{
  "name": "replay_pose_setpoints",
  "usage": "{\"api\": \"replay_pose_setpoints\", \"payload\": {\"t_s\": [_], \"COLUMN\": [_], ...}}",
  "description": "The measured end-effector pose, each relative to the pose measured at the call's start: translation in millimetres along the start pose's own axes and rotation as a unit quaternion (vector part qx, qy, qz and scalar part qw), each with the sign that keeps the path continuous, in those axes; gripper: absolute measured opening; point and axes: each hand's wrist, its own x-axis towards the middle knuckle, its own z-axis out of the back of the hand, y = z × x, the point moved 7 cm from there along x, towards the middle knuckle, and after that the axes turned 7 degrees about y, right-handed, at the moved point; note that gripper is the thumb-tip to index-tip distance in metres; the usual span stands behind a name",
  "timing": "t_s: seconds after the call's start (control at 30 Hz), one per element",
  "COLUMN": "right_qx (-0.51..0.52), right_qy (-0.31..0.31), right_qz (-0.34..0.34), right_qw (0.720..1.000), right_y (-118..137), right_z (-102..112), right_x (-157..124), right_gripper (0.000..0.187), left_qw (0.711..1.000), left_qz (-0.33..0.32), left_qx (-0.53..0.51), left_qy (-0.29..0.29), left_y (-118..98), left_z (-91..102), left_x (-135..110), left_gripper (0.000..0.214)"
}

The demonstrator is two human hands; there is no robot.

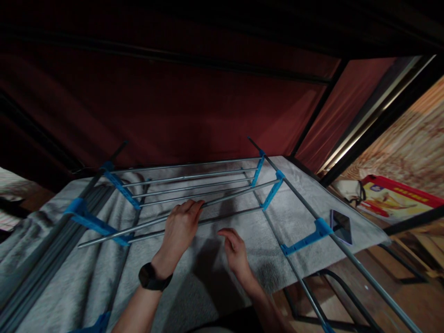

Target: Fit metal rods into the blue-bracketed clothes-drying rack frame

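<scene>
My left hand (183, 224), with a black watch (152, 277) on its wrist, is wrapped round a grey metal tube (239, 198). The tube slants across a rack frame of grey tubes and blue plastic brackets. Its right end meets a blue bracket (274, 190); its left end sticks out free past another blue bracket (95, 223). Below the tube, my right hand (235, 249) hovers over the blanket with loosely bent fingers apart and nothing visible in them. One more blue bracket (305, 238) joins the two right-hand side tubes, with no crossbar attached.
A grey blanket (211, 252) covers the surface under the frame. Several loose tubes (45, 259) lie bundled at left. A phone (342, 226) rests near the right edge. Beyond are a red box (398, 196) and a dark stool frame (347, 296). Dark red fabric (194, 111) hangs behind.
</scene>
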Motion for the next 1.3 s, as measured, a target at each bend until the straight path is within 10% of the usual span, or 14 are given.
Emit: {"api": "replay_pose_setpoints", "payload": {"t_s": [0.27,0.53,0.73,1.07,1.3], "right_qx": [-0.202,-0.367,-0.374,-0.359,-0.363], "right_qy": [-0.031,0.102,0.141,0.186,0.208], "right_qz": [0.149,0.210,0.241,0.244,0.251], "right_qw": [0.968,0.901,0.885,0.881,0.873], "right_y": [97,84,80,85,89], "right_z": [41,18,22,30,30], "right_x": [69,117,128,135,142], "right_gripper": [0.046,0.035,0.028,0.031,0.035], "left_qw": [1.000,0.999,0.988,0.863,0.723], "left_qz": [0.019,0.022,0.033,0.252,0.357], "left_qx": [-0.009,-0.028,-0.066,-0.193,-0.354], "left_qy": [0.018,0.020,-0.134,-0.394,-0.474], "left_y": [-4,-9,-5,77,115], "left_z": [2.9,7.0,35.5,96.9,57.1], "left_x": [2,6,-20,-100,-134], "left_gripper": [0.031,0.027,0.026,0.012,0.011]}}
